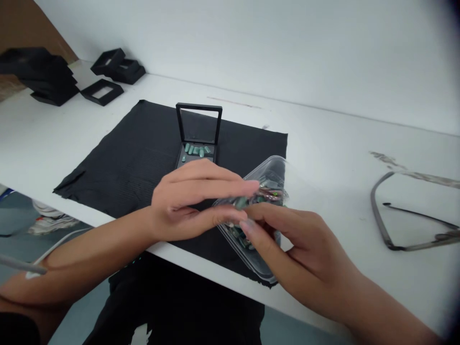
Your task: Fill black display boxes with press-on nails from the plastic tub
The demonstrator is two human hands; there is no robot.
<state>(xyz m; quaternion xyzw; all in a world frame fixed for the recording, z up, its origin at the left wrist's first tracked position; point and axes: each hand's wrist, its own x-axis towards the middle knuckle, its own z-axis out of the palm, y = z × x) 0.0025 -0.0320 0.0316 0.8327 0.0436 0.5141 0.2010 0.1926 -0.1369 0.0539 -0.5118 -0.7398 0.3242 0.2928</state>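
Above a clear plastic tub [264, 273], my two hands meet at the fingertips. My left hand [194, 201] pinches a green press-on nail [241, 202] between its thumb and straight fingers. Thumb and index finger of my right hand [305, 249] are closed against the tip of my left thumb; what lies between them is hidden. Inside the tub are more green nails and small shiny packets [269, 194], partly covered by my hands. Behind my left hand a black display case [199, 106] stands with its clear lid raised, several green nails [196, 150] lying in its base.
A black cloth [118, 158] lies under the case and tub on the white table [323, 158]. Black frame boxes [102, 92] and a blurred dark stack [46, 76] are at the back left. Folded glasses [390, 244] rest at the right.
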